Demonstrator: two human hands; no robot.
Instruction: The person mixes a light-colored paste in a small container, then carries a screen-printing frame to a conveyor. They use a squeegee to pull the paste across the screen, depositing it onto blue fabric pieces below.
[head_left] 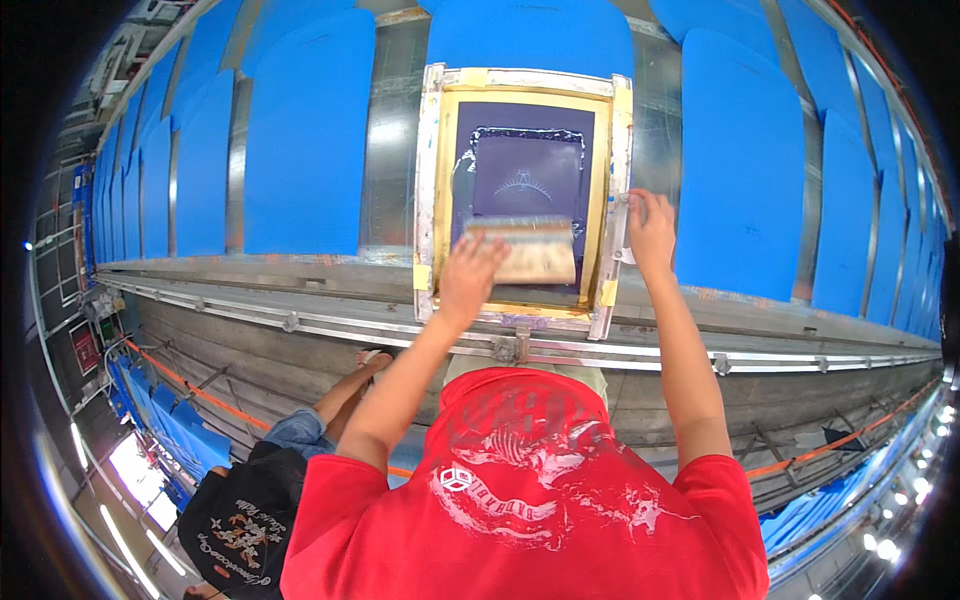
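A screen printing frame (pixel 427 190) with pale, ink-marked rails lies in front of me. Its purple mesh (pixel 500 165) carries a light, crown-like line design inside a dark rectangle. My left hand (pixel 472 275) is closed over the left end of a wooden squeegee (pixel 535 256), which lies across the lower part of the mesh and is slightly blurred. At the frame's right rail, my right hand (pixel 650 232) has its fingers bent and gripping the outer edge. The fingertips of my left hand rest on top of the squeegee.
Blue fabric panels (pixel 310 140) lie in a row along the metal table (pixel 395 150) on both sides. A metal rail (pixel 620 352) runs along the near edge. Behind to the left, another person in a black shirt (pixel 240 520) is close by. An orange cord (pixel 200 385) stretches behind me.
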